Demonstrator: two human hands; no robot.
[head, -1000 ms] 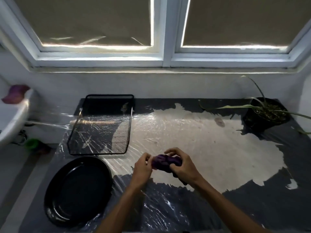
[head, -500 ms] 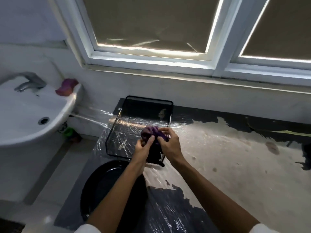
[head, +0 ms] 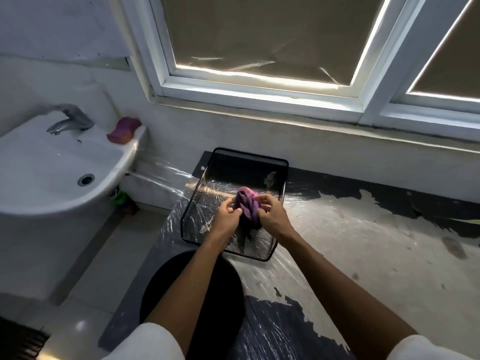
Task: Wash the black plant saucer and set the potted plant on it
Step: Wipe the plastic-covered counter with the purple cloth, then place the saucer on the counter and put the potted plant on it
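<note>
The black plant saucer (head: 223, 289) lies on the worktop's near left corner, partly hidden under my left forearm. Above the black mesh tray (head: 207, 203) both hands hold a crumpled purple cloth (head: 246, 203). My left hand (head: 226, 219) pinches its left side, and my right hand (head: 270, 216) grips its right side. The potted plant is out of view; only a green leaf tip (head: 470, 221) shows at the right edge.
A white sink (head: 39, 172) with a metal tap (head: 70, 120) stands at the left, with a pink sponge (head: 123, 129) on its rim. Clear plastic film covers the worn dark worktop (head: 363, 255). A window with drawn blinds (head: 259, 35) is behind.
My view has swung left, bringing the sink in and losing the potted plant. Both hands carried the purple cloth from the worktop's middle to above the mesh tray.
</note>
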